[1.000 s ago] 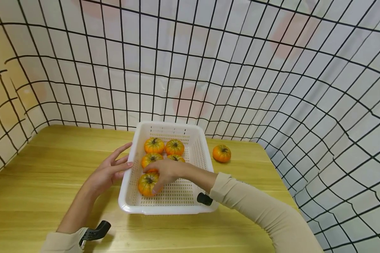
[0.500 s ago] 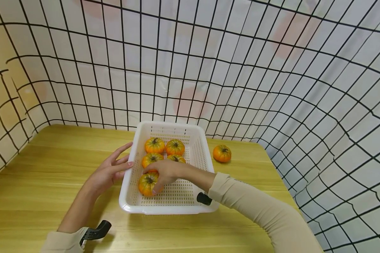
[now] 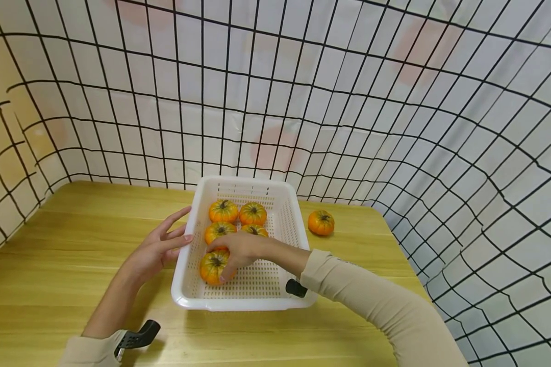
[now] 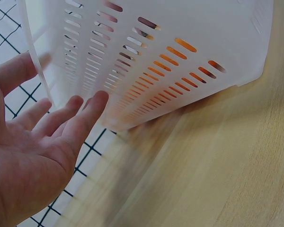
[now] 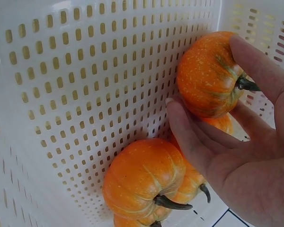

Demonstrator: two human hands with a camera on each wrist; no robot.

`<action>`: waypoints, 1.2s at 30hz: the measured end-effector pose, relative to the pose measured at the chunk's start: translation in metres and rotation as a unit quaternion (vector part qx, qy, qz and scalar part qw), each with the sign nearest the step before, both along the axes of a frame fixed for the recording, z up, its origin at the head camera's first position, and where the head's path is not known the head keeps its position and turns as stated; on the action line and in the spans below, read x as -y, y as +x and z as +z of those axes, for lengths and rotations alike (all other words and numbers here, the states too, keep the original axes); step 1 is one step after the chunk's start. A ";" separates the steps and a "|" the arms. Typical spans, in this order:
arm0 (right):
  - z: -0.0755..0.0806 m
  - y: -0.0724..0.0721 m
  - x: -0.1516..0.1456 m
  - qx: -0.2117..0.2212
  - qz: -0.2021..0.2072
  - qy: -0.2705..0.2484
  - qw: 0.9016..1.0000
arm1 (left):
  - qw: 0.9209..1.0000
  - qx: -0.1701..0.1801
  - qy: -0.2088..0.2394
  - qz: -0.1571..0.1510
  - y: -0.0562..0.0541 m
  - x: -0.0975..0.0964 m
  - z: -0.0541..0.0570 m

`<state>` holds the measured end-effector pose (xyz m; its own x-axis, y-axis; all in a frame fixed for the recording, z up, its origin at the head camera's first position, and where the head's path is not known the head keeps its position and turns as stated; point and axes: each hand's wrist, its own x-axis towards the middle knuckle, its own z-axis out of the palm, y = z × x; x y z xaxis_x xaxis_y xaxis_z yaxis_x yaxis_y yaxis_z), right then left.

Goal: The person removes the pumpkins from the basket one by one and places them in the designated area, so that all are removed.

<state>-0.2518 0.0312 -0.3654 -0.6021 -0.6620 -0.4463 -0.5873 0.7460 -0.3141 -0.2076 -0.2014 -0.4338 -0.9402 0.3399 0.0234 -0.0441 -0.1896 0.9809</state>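
A white slotted basket (image 3: 257, 283) stands on the wooden table (image 3: 64, 255) and holds several small orange pumpkins. My right hand (image 3: 226, 262) reaches into it and grips the nearest pumpkin (image 3: 208, 269), thumb on one side and fingers on the other. In the right wrist view that pumpkin (image 5: 199, 87) sits against the basket wall (image 5: 85, 71), between the thumb and fingers of my right hand (image 5: 206, 71), with two more pumpkins (image 5: 142, 177) beneath. My left hand (image 3: 183, 227) lies open with straight fingers against the basket's left rim. The left wrist view shows my left hand (image 4: 66, 106) at the slotted side (image 4: 170, 52).
One more pumpkin (image 3: 321, 223) lies on the table to the right of the basket. A black wire grid (image 3: 395, 127) over a pale backdrop fences the table at the back, left and right. Bare tabletop lies left of and in front of the basket.
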 end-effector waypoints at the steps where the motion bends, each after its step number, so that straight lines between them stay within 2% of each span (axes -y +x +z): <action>1: 0.000 0.000 0.000 0.001 0.000 0.000 1.000 | 1.000 -0.001 -0.002 0.000 0.000 0.000 0.000; 10: 0.000 -0.001 0.001 0.012 -0.007 -0.009 1.000 | 1.000 0.001 -0.001 0.000 0.001 0.000 0.001; 21: 0.002 0.000 -0.003 0.003 0.017 -0.014 1.000 | 1.000 0.002 0.000 -0.004 0.000 0.001 0.000; 36: 0.026 0.000 -0.013 0.002 0.018 -0.019 1.000 | 1.000 0.003 -0.004 -0.001 0.001 0.001 0.001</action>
